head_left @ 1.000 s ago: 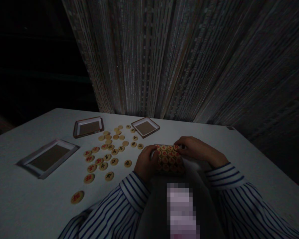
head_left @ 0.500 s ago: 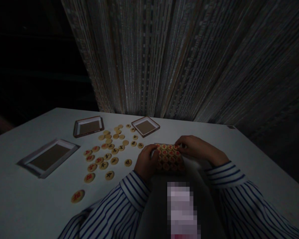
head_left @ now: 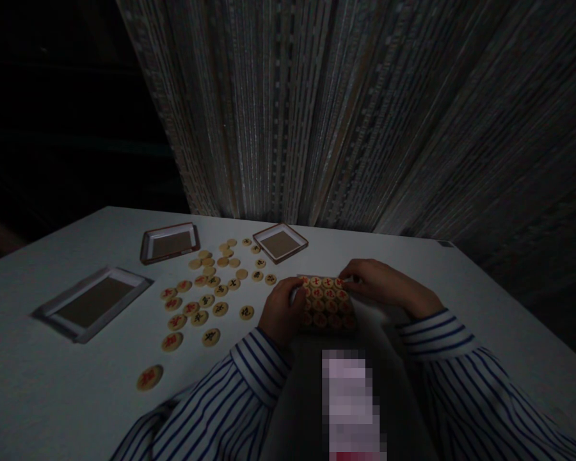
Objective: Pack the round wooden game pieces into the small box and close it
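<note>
Several Chinese chess pieces (head_left: 330,294) with red characters lie in neat rows, face up, in a small box (head_left: 333,331) near the table's front edge. My left hand (head_left: 283,310) is closed around the left side of this box, its thumb over the edge by the pieces. At the far right corner, my right hand (head_left: 379,285) has its fingers curled, with the tips touching the corner beside the top right piece. Shadow hides much of the box's near side. Loose Chinese chess pieces (head_left: 206,301), some red, some black, some blank side up, are scattered to the left.
Three shallow trays or lids stand on the white table (head_left: 388,253): a left one (head_left: 146,282), one at the back left (head_left: 195,240) and one at the back middle (head_left: 303,243). A striped string curtain (head_left: 288,128) hangs behind the table.
My right fingertips have drawn back slightly to the right, showing more of the red piece in the top right corner. My left hand stays on the box.
</note>
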The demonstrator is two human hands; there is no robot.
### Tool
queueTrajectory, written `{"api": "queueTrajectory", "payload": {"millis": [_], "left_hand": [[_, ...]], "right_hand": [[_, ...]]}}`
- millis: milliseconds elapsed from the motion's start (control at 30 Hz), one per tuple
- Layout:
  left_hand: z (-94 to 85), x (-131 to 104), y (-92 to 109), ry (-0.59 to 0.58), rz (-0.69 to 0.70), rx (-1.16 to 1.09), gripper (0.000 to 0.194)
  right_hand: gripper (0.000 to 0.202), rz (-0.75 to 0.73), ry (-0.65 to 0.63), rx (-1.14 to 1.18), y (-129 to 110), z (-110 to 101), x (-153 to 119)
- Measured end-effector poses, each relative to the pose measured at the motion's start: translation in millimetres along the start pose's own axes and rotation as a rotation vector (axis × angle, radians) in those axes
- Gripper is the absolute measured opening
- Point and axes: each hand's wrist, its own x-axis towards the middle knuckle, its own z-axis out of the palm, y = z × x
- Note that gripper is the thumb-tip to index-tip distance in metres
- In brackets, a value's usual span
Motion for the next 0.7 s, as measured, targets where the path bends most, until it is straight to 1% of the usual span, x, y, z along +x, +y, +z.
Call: {"api": "queueTrajectory", "payload": {"millis": [233, 700], "left_hand": [[-1.2, -0.1, 2.5, -0.011, -0.010, 0.017, 0.022], [-0.2, 0.1, -0.6, -0.014, -0.012, -0.020, 0.022]], "right_hand": [[0.028, -0.005, -0.003, 0.002, 2.0, 2.3, 1.5], [0.028, -0.001, -0.002, 0.010, 2.1, 2.3, 1.7]]}}
